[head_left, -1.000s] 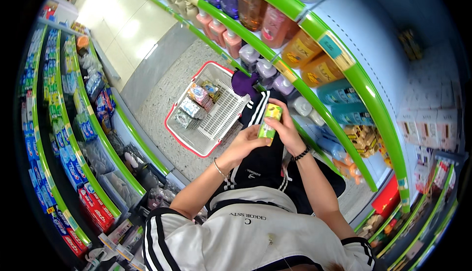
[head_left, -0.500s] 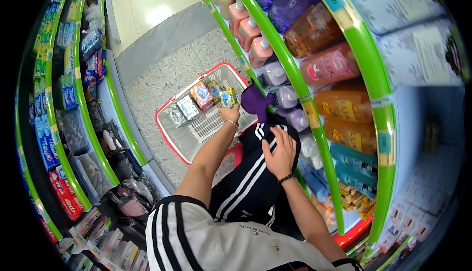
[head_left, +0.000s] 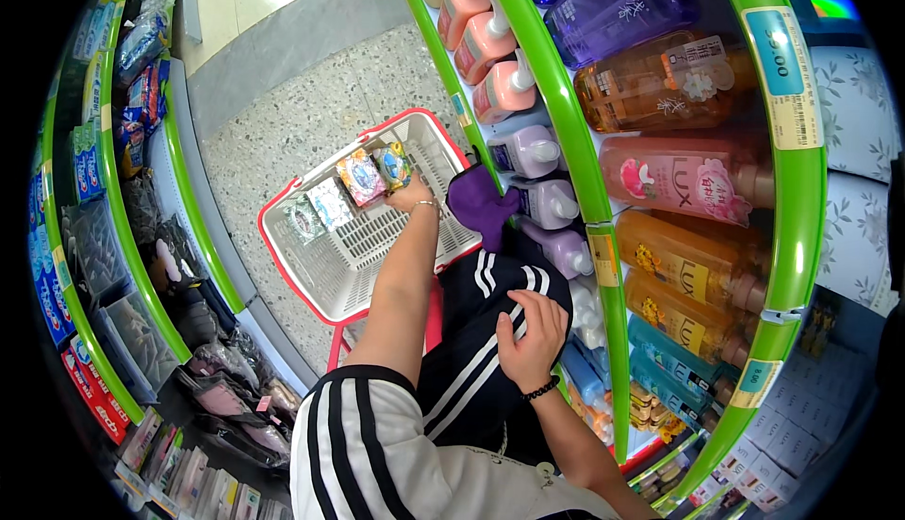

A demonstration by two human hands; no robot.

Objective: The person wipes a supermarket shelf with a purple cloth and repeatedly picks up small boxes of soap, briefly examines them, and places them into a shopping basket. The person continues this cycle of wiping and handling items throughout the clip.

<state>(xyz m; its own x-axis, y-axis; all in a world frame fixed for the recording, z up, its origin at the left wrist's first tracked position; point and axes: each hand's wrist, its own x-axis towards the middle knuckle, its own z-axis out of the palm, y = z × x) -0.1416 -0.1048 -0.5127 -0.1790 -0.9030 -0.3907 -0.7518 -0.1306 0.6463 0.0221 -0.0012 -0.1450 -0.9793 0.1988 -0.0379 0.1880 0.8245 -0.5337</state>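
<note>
My left hand [head_left: 412,196] reaches down into a pale shopping basket [head_left: 325,306] with a red rim, which sits on the floor. Its fingers close on the lower edge of a small yellow-and-green patterned box [head_left: 393,165]; the fingertips are partly hidden. Beside that box stand an orange-and-pink floral box [head_left: 362,177], a white-and-blue box [head_left: 330,203] and a pale green box [head_left: 303,220], lined up along the basket's far side. My right hand [head_left: 534,339] lies on my knee in dark striped trousers, fingers stretched out, holding nothing.
Green-edged shelves rise on both sides. Pink pump bottles [head_left: 484,45], lilac bottles [head_left: 542,201] and large orange bottles [head_left: 660,254] fill the right shelves. Toothpaste boxes [head_left: 88,164] and bagged goods [head_left: 141,44] line the left. A purple cloth-like item [head_left: 481,204] hangs by the basket's right end.
My left hand has brought the yellow-and-green box left and down, next to the orange-and-pink box. My right hand stays on my knee. The view has shifted, with the right shelf appearing larger.
</note>
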